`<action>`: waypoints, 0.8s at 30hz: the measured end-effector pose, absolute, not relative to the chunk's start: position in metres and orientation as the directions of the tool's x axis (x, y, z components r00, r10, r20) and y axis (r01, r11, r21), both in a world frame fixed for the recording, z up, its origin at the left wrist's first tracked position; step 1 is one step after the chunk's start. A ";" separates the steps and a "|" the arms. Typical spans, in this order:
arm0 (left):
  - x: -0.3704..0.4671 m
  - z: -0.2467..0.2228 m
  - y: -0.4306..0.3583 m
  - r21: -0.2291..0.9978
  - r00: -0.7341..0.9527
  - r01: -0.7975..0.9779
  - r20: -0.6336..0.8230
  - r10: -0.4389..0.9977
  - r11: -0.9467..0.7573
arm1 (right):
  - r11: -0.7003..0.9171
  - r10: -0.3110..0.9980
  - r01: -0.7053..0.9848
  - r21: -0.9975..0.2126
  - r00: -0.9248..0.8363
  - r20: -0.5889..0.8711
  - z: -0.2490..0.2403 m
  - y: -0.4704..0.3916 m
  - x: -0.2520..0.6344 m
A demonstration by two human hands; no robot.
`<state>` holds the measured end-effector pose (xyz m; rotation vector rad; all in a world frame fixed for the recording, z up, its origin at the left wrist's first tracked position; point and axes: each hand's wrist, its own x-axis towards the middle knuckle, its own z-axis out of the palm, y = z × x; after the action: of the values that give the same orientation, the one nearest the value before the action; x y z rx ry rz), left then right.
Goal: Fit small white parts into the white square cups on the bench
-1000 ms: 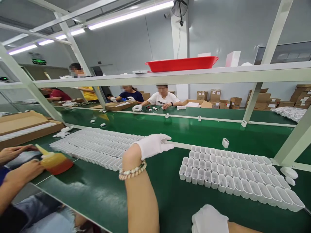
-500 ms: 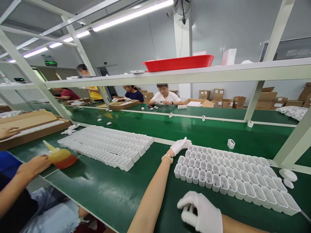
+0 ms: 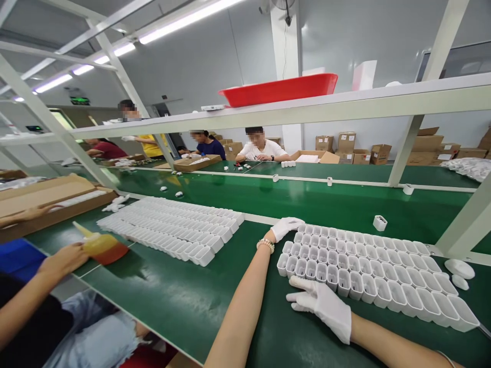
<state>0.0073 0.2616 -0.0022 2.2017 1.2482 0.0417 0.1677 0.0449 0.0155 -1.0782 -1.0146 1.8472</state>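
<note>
Rows of white open-topped plastic cups (image 3: 378, 271) stand close together on the green work surface (image 3: 180, 301). At the back left corner of this block is my left hand (image 3: 286, 227), in a white glove, its fingers stretched out against the end cup of the back row. My right hand (image 3: 324, 306), gloved too, is at the block's front edge with its fingers spread. Its fingertips are close to the front-row cups; whether they touch cannot be told. Neither hand shows anything held. Small dark parts show inside several cups.
A second block of white cups (image 3: 169, 232) stands to the left. Beside it, a co-worker's hand (image 3: 71, 258) holds a squeeze bottle (image 3: 105, 249) with orange contents. A single white piece (image 3: 379, 223) sits on the green belt (image 3: 245, 191). The shelf post (image 3: 466, 220) rises at right.
My right hand has gone from curled to spread and moved forward to the front row of cups. My left hand's fingers have lowered onto the back corner. The belt's loose pieces have shifted right.
</note>
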 end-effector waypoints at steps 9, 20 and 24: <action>0.004 -0.017 0.272 0.498 0.558 0.777 -0.261 0.787 -0.386 | -0.406 0.892 -0.289 -0.867 -0.333 -0.306 0.015 0.047 0.167; 0.005 -0.019 0.274 0.515 0.557 0.766 -0.231 0.798 -0.386 | -0.423 0.886 -0.293 -0.857 -0.334 -0.323 0.015 0.046 0.167; 0.007 -0.018 0.273 0.542 0.541 0.758 -0.215 0.813 -0.362 | -0.412 0.887 -0.285 -0.865 -0.342 -0.310 0.016 0.047 0.167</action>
<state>0.0065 0.2734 -0.0182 2.1840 1.2636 0.1190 0.1670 0.0465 0.0157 -1.0406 -0.9263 1.8540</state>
